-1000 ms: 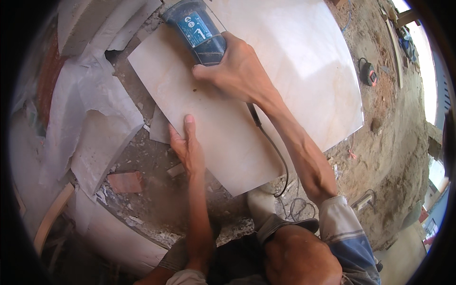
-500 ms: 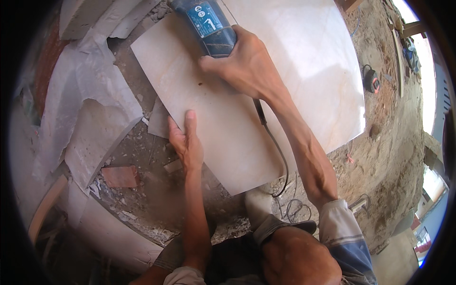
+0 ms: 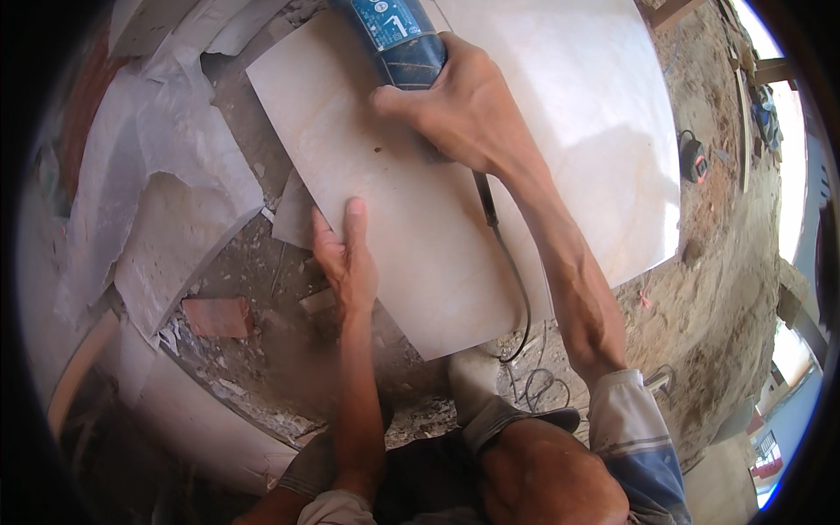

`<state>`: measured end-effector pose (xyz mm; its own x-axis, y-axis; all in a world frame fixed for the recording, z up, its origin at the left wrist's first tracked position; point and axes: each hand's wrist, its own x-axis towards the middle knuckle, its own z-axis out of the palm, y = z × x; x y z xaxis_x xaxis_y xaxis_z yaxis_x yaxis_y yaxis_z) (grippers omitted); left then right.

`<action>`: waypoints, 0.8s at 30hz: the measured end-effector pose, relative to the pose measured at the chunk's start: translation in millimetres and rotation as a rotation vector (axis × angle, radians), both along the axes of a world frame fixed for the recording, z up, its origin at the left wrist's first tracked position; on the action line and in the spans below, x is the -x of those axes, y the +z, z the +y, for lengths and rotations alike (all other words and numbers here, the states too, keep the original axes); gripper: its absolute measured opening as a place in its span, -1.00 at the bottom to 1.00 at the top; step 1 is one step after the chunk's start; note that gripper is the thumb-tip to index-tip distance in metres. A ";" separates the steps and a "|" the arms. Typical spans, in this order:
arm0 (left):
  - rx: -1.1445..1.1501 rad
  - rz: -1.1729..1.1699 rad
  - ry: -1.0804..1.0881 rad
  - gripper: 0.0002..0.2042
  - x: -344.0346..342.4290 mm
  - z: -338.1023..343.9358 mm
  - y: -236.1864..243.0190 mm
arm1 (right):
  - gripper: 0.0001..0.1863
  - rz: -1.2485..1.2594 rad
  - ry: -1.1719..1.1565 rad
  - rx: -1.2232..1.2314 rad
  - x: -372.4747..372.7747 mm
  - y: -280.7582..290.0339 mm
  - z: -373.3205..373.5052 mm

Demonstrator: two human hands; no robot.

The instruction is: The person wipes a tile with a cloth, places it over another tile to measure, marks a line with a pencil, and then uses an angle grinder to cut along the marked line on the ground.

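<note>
My right hand (image 3: 455, 109) is wrapped around the rear body of a blue corded angle grinder (image 3: 407, 57), whose front end is cut off by the top of the picture. The grinder is over a large cream marbled tile (image 3: 420, 262). A thin straight line shows in the tile by the grinder and again near the front edge; my right forearm hides the part between. At the tile's left edge, my left hand (image 3: 348, 262) grips it, thumb on top and fingers at the edge, partly hidden. A black cord (image 3: 516, 271) trails across the tile toward me.
Crumpled pale sheeting (image 3: 175, 175) and a broken slab lie at the left. A red brick (image 3: 219, 317) sits among rubble near my left forearm. On the dirt at the right is a black tape measure (image 3: 694, 160). Coiled cord (image 3: 544, 387) lies by my knee.
The grinder and my right hand have shifted slightly up and away along the tile. My left hand keeps its hold on the edge. The whole view has moved a little.
</note>
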<state>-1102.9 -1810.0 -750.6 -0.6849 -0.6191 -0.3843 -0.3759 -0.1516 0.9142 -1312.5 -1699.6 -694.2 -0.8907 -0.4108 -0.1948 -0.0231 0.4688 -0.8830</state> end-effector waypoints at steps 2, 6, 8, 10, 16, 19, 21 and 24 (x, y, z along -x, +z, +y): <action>0.002 0.000 -0.001 -0.46 1.1 0.4 0.4 | -0.27 0.012 0.003 -0.012 1.5 -2.5 -0.1; 0.034 -0.006 -0.001 -0.46 2.3 0.5 0.5 | -0.26 0.023 0.006 -0.033 3.7 -2.5 -1.5; 0.039 -0.006 0.002 -0.45 2.9 1.4 0.8 | -0.26 0.032 0.008 -0.045 4.2 -5.1 -1.4; 0.025 -0.006 0.013 -0.45 3.8 2.1 2.2 | -0.27 0.028 0.015 -0.053 4.3 -5.7 -1.8; 0.020 -0.017 0.006 -0.44 3.1 1.5 1.8 | -0.30 0.034 0.009 -0.039 6.1 -5.7 -2.6; 0.010 -0.014 0.013 -0.43 4.1 2.4 2.8 | -0.30 0.040 0.005 -0.038 5.8 -7.7 -3.1; 0.010 -0.004 0.021 -0.43 2.3 1.4 1.1 | -0.29 0.031 0.018 -0.042 4.6 -8.4 -4.4; 0.015 -0.004 0.020 -0.42 2.6 1.5 1.7 | -0.27 0.040 0.012 -0.053 4.3 -8.8 -4.6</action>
<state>-1105.6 -1808.4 -748.9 -0.6709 -0.6382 -0.3775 -0.3766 -0.1453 0.9149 -1316.8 -1704.1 -703.0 -0.8933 -0.4113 -0.1810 -0.0635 0.5143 -0.8552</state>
